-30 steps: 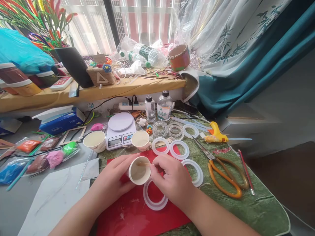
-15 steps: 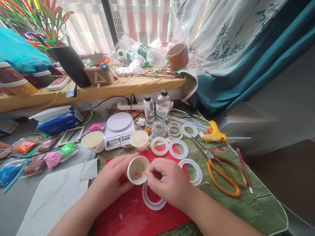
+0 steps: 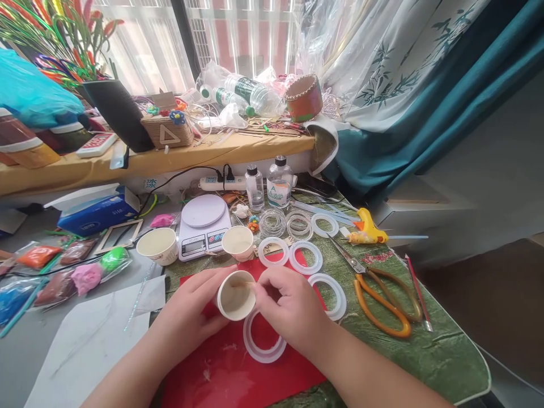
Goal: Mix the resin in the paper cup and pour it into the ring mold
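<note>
My left hand (image 3: pixel 204 306) is wrapped round a small paper cup (image 3: pixel 236 296), tilted so its inside faces me. Thin fingers of my right hand (image 3: pixel 283 306) pinch a slim wooden stick (image 3: pixel 246 284) whose other end reaches into the cup. What lies at the bottom of the cup is hard to make out. Just below the cup a translucent ring mould (image 3: pixel 266 354) rests on a red sheet (image 3: pixel 238 379). More white ring moulds (image 3: pixel 306 258) lie beyond my right hand, and a second paper cup (image 3: pixel 238 243) stands behind the held one.
A kitchen scale (image 3: pixel 204 218) and another paper cup (image 3: pixel 157 247) stand at the back left. Two clear bottles (image 3: pixel 279 184) are behind. Scissors (image 3: pixel 380 303), a pencil (image 3: pixel 419 294) and a yellow glue gun (image 3: pixel 368 229) lie on the right. Bagged clay (image 3: pixel 87 277) is at left.
The stick has shifted inside the cup, and my right hand has moved slightly with it. My left hand still holds the cup; the whole view has slid a little to the left.
</note>
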A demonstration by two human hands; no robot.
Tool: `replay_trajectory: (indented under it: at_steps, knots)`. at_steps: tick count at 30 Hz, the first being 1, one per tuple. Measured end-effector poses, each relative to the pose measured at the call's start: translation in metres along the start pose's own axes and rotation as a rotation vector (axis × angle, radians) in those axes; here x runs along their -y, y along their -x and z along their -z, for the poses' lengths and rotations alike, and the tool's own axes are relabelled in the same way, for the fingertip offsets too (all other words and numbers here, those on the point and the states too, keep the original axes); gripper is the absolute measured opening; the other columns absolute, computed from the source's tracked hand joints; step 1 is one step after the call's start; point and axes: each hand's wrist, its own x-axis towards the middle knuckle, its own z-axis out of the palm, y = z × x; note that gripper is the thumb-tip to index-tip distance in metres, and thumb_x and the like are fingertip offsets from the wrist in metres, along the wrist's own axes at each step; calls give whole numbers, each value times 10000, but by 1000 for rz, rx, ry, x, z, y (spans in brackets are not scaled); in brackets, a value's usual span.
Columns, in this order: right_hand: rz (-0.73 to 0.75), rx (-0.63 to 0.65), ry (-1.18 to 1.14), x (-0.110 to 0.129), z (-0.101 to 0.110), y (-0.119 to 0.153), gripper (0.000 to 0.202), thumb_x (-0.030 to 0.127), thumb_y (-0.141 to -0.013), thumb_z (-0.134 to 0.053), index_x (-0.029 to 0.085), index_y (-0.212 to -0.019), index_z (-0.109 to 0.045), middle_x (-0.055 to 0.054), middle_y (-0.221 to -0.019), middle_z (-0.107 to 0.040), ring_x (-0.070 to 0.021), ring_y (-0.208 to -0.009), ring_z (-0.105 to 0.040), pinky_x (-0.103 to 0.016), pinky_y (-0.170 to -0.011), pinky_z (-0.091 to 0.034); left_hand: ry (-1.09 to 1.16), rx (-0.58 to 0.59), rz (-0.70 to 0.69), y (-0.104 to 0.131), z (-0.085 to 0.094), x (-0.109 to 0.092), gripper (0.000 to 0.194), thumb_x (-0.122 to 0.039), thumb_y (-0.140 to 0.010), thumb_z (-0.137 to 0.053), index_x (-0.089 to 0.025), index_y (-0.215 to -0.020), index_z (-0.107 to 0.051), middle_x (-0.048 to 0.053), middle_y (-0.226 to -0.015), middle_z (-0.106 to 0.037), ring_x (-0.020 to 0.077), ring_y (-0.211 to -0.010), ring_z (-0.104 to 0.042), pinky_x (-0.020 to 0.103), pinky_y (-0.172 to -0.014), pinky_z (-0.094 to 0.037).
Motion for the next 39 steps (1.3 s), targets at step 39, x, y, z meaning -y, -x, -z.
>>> replay_trajectory:
  at_steps: [39]
  knots:
    - [-79,37,-12,3,4,-3,246,262,-916,-626,213,-690,-543,35,-669,-572,-134,-643,-510,-263,-592,-370,9,-33,-7,-1,0,-1,541,-374,-979,-726,-371,-1497,-569,56,-1390,-747,273,-1217,-741,364,-1026,-615]
